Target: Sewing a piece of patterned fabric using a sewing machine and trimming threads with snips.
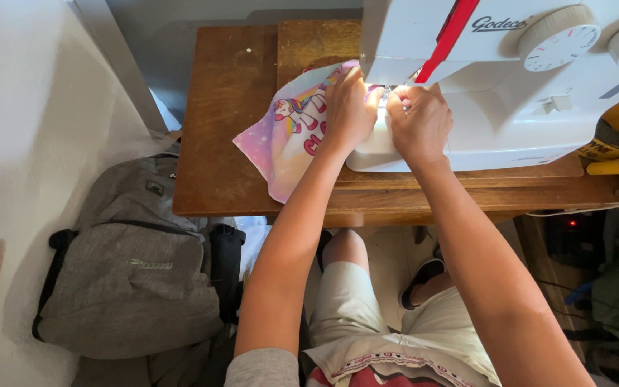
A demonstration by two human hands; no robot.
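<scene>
A pink printed cloth (pixel 291 136) with a unicorn picture lies on the wooden table (pixel 227 107), near its front edge, running under the white sewing machine (pixel 510 79). The left hand (pixel 349 107) presses flat on the cloth, fingers curled down beside the needle area. The right hand (pixel 417 122) touches the cloth at the machine's base, fingers bent; its grip cannot be told. A grey backpack (pixel 130 265) sits on the floor left of the table.

Sewing machine (pixel 510 79) on table (pixel 223 107), right part. Fabric piece (pixel 288 129) on table, left of machine, edge under its head. Both hands at machine's left end. Backpack (pixel 130 272) on floor, left of machine, below table.
</scene>
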